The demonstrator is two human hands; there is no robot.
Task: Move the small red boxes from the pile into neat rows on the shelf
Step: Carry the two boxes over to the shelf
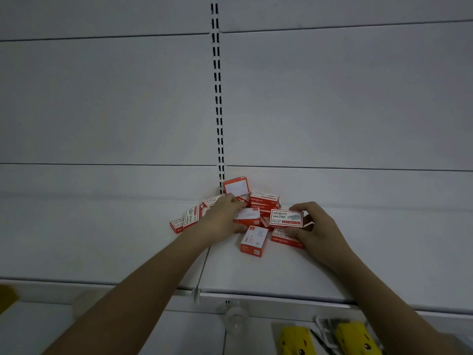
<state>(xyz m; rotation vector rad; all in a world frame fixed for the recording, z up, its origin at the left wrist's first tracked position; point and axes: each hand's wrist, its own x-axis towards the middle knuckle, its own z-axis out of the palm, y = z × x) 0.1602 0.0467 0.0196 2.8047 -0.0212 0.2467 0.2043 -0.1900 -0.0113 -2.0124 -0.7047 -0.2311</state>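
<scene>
Yellow packaged items (358, 338) hang nearest us, below the shelf (332, 272). Our right hand (321, 226) pinches one red box (286, 218) in a narrow grip; our left hand (225, 216) curls over another box (247, 217) in the pile of red boxes (256, 211) against the back panel (102, 111).

Single head view — looks forward and down, close over the shelf (128, 252).

You see red boxes (253, 219) with white printed labels on a pale grey shelf (128, 247), a black-slotted white upright (217, 98) behind, and yellow toys (358, 338) below.
</scene>
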